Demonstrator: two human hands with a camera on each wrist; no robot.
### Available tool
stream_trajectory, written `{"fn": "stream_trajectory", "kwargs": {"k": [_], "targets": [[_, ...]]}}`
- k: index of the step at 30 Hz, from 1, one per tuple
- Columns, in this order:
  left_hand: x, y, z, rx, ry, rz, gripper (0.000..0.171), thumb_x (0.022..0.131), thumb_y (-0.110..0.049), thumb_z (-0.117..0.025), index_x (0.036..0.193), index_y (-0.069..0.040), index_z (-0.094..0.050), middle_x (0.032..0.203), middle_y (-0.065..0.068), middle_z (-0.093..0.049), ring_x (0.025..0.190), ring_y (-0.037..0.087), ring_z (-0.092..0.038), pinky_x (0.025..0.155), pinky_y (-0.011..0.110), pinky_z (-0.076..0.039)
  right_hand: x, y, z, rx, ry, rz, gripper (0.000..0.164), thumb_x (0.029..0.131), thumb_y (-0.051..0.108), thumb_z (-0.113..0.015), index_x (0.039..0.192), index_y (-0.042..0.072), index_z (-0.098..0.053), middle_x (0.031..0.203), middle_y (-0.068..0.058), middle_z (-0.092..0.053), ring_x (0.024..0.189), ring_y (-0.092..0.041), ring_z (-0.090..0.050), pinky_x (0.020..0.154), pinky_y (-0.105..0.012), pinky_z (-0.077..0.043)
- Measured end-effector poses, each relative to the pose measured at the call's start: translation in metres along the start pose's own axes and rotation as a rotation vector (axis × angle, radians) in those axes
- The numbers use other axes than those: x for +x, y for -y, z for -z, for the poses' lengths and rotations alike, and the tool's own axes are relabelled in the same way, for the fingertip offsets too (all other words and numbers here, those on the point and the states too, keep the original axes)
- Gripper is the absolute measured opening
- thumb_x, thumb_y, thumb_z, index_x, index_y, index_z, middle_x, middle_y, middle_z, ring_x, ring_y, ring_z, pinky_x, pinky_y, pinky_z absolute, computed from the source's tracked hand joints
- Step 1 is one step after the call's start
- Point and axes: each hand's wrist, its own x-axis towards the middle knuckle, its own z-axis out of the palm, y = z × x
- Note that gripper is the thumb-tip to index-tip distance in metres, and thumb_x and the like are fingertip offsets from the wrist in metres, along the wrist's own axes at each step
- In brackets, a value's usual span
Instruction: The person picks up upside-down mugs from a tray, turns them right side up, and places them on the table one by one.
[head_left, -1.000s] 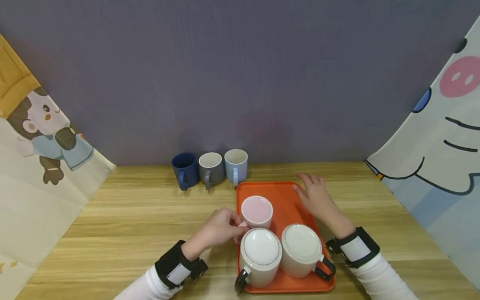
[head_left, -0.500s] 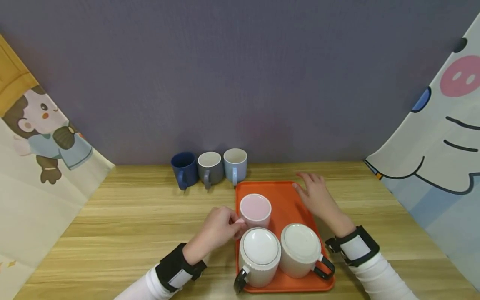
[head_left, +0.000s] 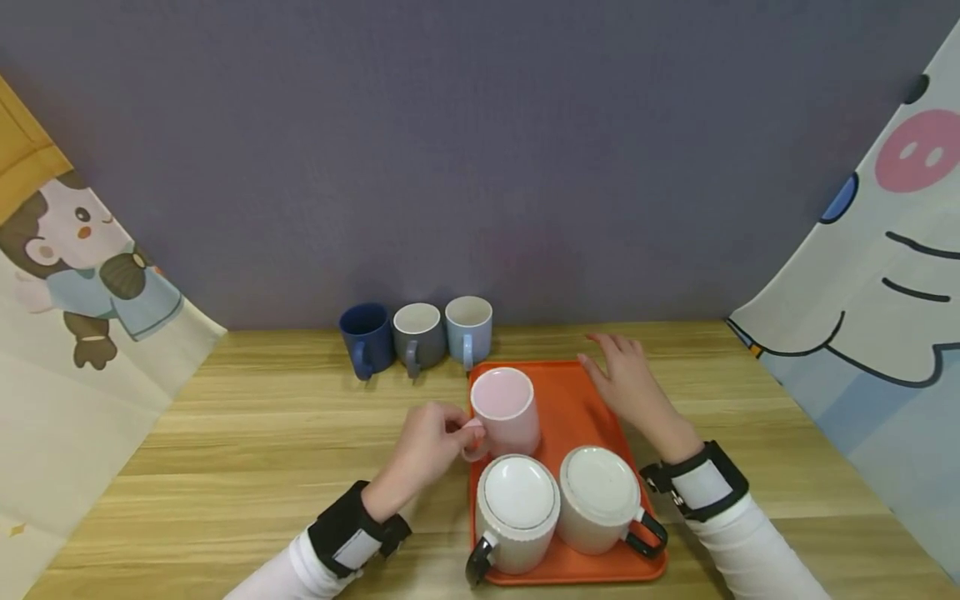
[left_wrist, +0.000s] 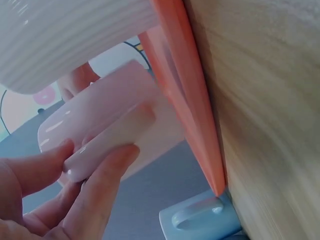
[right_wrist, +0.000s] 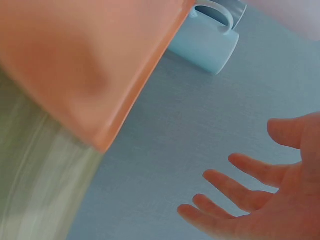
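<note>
Cream cloth (head_left: pixel 52 408) printed with a cartoon figure hangs at the far left, next to a dark grey-purple backdrop (head_left: pixel 480 167). On the wood-grain surface (head_left: pixel 285 417), a navy mug (head_left: pixel 369 342), a grey mug (head_left: pixel 422 343) and a light blue mug (head_left: pixel 480 337) stand upright in a close row near the backdrop, their handles turned toward the person; the light blue one is just beside the far left corner of an orange tray (head_left: pixel 573 400).

Nearer the person, a white sleeve (head_left: pixel 288 571) and a black wrist strap (head_left: pixel 330 533) lead to the left hand (head_left: pixel 423 450). Its thumb and fingers pinch the handle of a pink mug (head_left: pixel 513 429), which is over the far left part of the tray, a white-ringed pink end facing up; whether it touches the tray cannot be told. Just in front, a ribbed off-white mug (head_left: pixel 517 533) rests base up on the tray, its black handle toward the near left corner. Close on its right, a second off-white mug (head_left: pixel 600 500) rests base up, black handle pointing right.

By the tray's far right corner, the right hand (head_left: pixel 630 387) has its fingers spread and slightly bent; the right wrist view shows a gap between them and the tray. White cloth (head_left: pixel 915 258) with a pink snout print hangs at the far right.
</note>
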Motion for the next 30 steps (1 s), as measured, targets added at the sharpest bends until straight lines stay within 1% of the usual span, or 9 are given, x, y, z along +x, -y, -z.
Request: {"fn": "stream_trajectory", "kwargs": {"k": [4, 9, 15, 20, 26, 30], "targets": [[0.004, -0.001, 0.001, -0.026, -0.079, -0.005, 0.011, 0.081, -0.01, -0.073, 0.07, -0.006, -0.073, 0.062, 0.0, -0.066, 0.056, 0.008, -0.051, 0.049, 0.019, -0.04, 0.004, 0.003, 0.002, 0.012, 0.002, -0.002, 0.043, 0.097, 0.022, -0.054, 0.131, -0.004, -0.049, 0.127, -0.031, -0.05, 0.121, -0.051, -0.038, 0.101, -0.061, -0.03], [0.01, -0.003, 0.004, -0.085, -0.143, 0.008, 0.01, 0.08, -0.009, -0.074, 0.072, -0.005, -0.072, 0.065, 0.004, -0.068, 0.056, 0.01, -0.056, 0.051, 0.021, -0.046, 0.007, 0.007, 0.004, 0.016, -0.005, 0.006, 0.044, 0.096, 0.023, -0.054, 0.131, -0.004, -0.049, 0.126, -0.031, -0.051, 0.118, -0.05, -0.04, 0.099, -0.06, -0.032], [0.017, -0.006, 0.007, -0.181, -0.2, -0.01, 0.009, 0.083, -0.008, -0.072, 0.077, -0.002, -0.073, 0.068, 0.008, -0.069, 0.058, 0.015, -0.061, 0.055, 0.021, -0.051, 0.011, 0.012, 0.006, 0.027, 0.01, 0.005, 0.044, 0.097, 0.024, -0.053, 0.132, -0.002, -0.048, 0.128, -0.029, -0.05, 0.119, -0.049, -0.039, 0.099, -0.06, -0.032], [0.023, -0.01, 0.009, -0.266, -0.238, -0.002, 0.009, 0.084, -0.009, -0.071, 0.08, -0.001, -0.074, 0.07, 0.011, -0.07, 0.06, 0.018, -0.064, 0.057, 0.024, -0.054, 0.015, 0.018, 0.008, 0.062, 0.009, 0.009, 0.043, 0.097, 0.024, -0.052, 0.132, -0.002, -0.049, 0.13, -0.028, -0.049, 0.122, -0.048, -0.037, 0.101, -0.06, -0.031], [0.033, -0.015, 0.012, -0.329, -0.284, -0.006, 0.012, 0.085, -0.012, -0.071, 0.083, -0.001, -0.074, 0.074, 0.012, -0.071, 0.064, 0.019, -0.068, 0.06, 0.027, -0.056, 0.02, 0.025, 0.012, 0.084, -0.001, 0.038, 0.044, 0.097, 0.024, -0.053, 0.132, -0.002, -0.049, 0.129, -0.027, -0.05, 0.122, -0.047, -0.038, 0.103, -0.058, -0.029], [0.04, -0.019, 0.013, -0.376, -0.315, -0.032, 0.013, 0.085, -0.01, -0.07, 0.086, 0.003, -0.073, 0.075, 0.015, -0.071, 0.066, 0.021, -0.069, 0.061, 0.029, -0.057, 0.022, 0.028, 0.013, 0.088, 0.004, 0.039, 0.044, 0.098, 0.024, -0.052, 0.133, -0.002, -0.049, 0.131, -0.026, -0.05, 0.122, -0.046, -0.038, 0.102, -0.058, -0.03]]}}
